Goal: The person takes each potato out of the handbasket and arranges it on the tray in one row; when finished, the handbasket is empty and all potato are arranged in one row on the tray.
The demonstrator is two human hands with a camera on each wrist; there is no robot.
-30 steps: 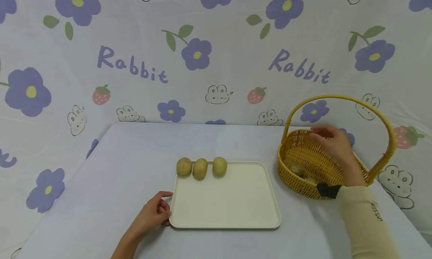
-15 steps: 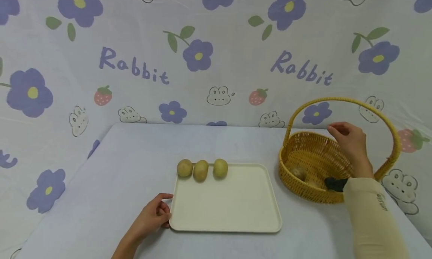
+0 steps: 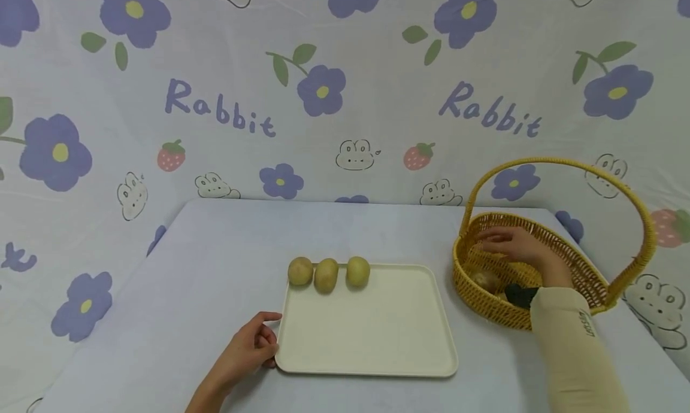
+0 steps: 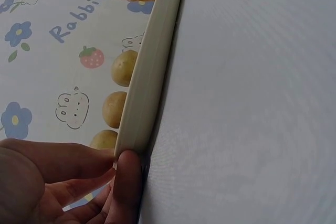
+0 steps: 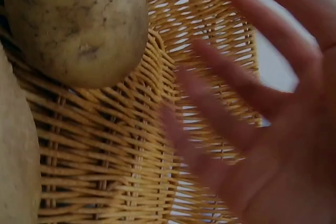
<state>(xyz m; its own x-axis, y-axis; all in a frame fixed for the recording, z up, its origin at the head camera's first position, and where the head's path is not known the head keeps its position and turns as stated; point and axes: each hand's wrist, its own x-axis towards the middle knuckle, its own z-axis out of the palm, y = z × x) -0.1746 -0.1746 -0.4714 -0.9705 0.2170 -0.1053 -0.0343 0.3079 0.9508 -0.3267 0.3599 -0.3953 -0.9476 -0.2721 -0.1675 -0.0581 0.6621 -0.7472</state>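
Observation:
My left hand [image 3: 245, 352] holds the left edge of a cream rectangular tray [image 3: 372, 335]; in the left wrist view, thumb and forefinger [image 4: 68, 162] meet at its rim. Along the tray's far edge lie three potatoes, a left one [image 3: 300, 272], a middle one [image 3: 326, 275] and a right one [image 3: 358, 272]. Inside the wicker basket [image 3: 487, 312], my right hand [image 3: 517, 245] reaches with spread fingers and holds nothing. In the right wrist view, a potato [image 5: 79, 24] and part of another potato [image 5: 16, 150] lie beside that hand, apart from the fingers.
The basket's tall arched handle [image 3: 560, 160] rises over the right forearm. A white cloth covers the table [image 3: 259, 239]. Behind it hangs a patterned curtain [image 3: 377, 114] with flowers and rabbits.
My right hand first drew right and up over the basket, then swung left and down into it, its fingers spreading. The left hand stays at the tray edge. The view shifts slightly.

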